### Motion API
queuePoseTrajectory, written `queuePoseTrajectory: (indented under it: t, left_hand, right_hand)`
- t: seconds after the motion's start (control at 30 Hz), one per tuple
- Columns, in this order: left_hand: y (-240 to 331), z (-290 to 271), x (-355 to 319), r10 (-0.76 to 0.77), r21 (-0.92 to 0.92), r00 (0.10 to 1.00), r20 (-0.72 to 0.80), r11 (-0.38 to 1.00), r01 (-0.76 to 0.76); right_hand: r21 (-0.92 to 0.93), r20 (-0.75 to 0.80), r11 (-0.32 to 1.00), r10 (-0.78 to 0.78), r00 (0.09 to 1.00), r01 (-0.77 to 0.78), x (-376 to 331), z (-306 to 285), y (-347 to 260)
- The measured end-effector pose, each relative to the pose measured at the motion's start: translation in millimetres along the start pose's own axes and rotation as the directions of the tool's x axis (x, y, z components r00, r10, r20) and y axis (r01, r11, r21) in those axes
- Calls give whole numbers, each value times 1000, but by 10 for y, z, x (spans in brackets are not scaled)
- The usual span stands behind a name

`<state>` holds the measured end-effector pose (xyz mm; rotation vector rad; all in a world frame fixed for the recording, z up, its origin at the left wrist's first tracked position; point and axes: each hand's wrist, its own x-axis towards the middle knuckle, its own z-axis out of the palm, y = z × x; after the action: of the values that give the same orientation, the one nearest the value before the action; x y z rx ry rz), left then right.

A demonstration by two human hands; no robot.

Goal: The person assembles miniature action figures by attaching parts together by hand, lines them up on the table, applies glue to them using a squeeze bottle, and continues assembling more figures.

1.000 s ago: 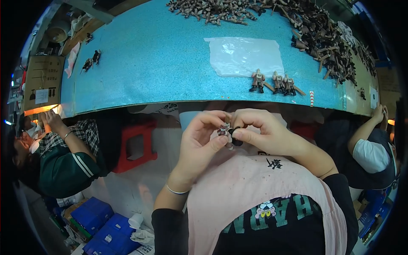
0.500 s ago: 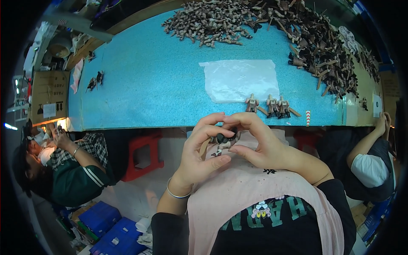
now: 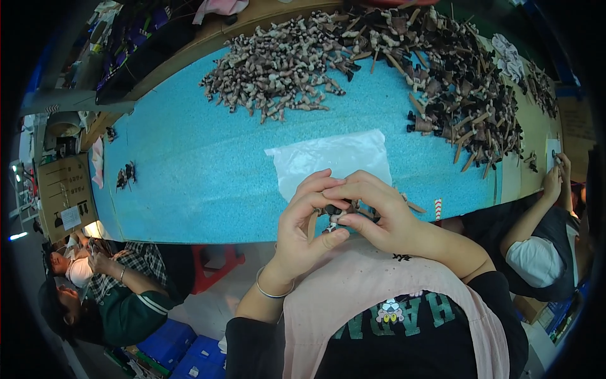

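Toy figure (image 3: 333, 219), small with pale and dark parts, is sitting in the gap between the two hands, in front of the chest and close to the near edge of the blue tabletop (image 3: 208, 170). A pale limb with a dark end is pointing down toward the wearer, so its long axis seems to be running roughly away from the body, though fingers are covering too much to be sure. The left hand (image 3: 309, 224) is grasping it, thumb below and fingers curling over the top. The right hand (image 3: 388, 218) is arching in from the other side, its thumb tip meeting the figure; whether its hidden fingers are gripping too, I cannot tell. Both hands are equally near, the figure lying between their thumbs.

Just beyond the fingers, a translucent plastic sheet (image 3: 331, 158) is lying flat, partly covered by the hands. Farther off, a heap of small pale parts (image 3: 268, 72) is spreading toward the far edge, and a pile of dark figures (image 3: 467, 120) with brown, flat pieces is filling the right side. At the outer edges, a co-worker in a green sleeve (image 3: 129, 316) is sitting left and another in a white sleeve (image 3: 535, 260) right.
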<state>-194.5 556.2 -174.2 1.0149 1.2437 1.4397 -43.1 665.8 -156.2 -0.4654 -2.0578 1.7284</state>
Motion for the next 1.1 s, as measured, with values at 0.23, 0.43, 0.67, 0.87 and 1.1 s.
queuePoseTrajectory:
  t: [0.23, 0.43, 0.67, 0.87, 1.1]
  left_hand:
    - [-136, -673, 95, 71, 310, 982, -175, 950, -14]
    - [-142, -1781, -42, 365, 879, 881, -303, 465, 110]
    - [-263, -2839, -62, 580, 947, 754, -308, 266, 182]
    - [-292, -3558, -117, 640, 906, 652, -407, 194, 375]
    - [-157, -3324, -155, 581, 873, 666, -468, 188, 450]
  right_hand:
    - [-208, -55, 973, 85, 995, -95, 228, -110, 233]
    - [-482, -196, 861, 76, 978, -164, 693, -169, 401]
    - [-687, -363, 618, 164, 917, -382, 1168, 43, 556]
    - [-753, -356, 509, 216, 909, -416, 1196, 55, 680]
    - [-671, -371, 647, 129, 920, -361, 1120, -126, 694]
